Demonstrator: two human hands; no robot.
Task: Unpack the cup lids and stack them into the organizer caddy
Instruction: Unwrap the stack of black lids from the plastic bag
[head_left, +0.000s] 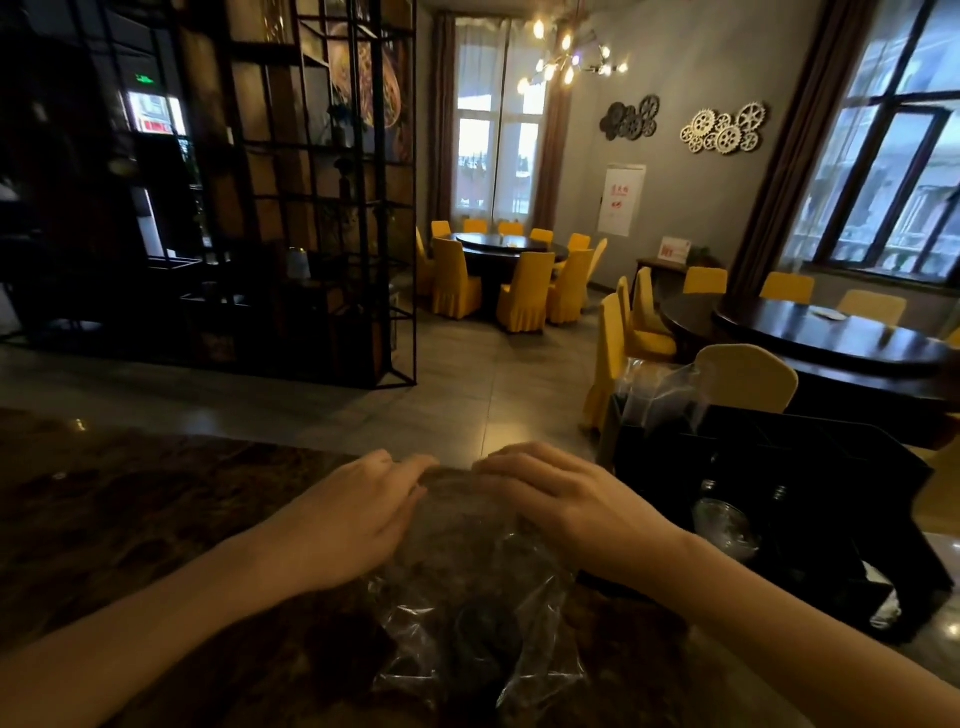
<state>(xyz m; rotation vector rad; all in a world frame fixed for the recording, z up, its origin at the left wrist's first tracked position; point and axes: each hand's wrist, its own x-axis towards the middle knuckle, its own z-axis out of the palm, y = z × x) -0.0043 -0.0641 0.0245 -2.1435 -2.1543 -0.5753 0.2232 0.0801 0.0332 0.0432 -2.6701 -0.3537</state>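
Cup lids (483, 631), dark inside crinkled clear bag (467, 561), both hands' fingers (400, 467) gripping it.

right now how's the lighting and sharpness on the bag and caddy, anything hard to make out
Head view: dim foreground, bright windows behind. The clear bag under the left hand and right hand shows glare streaks, its dark contents indistinct. The black caddy is nearly lost in shadow. Wide-angle distortion bends the edges; everything is slightly soft.
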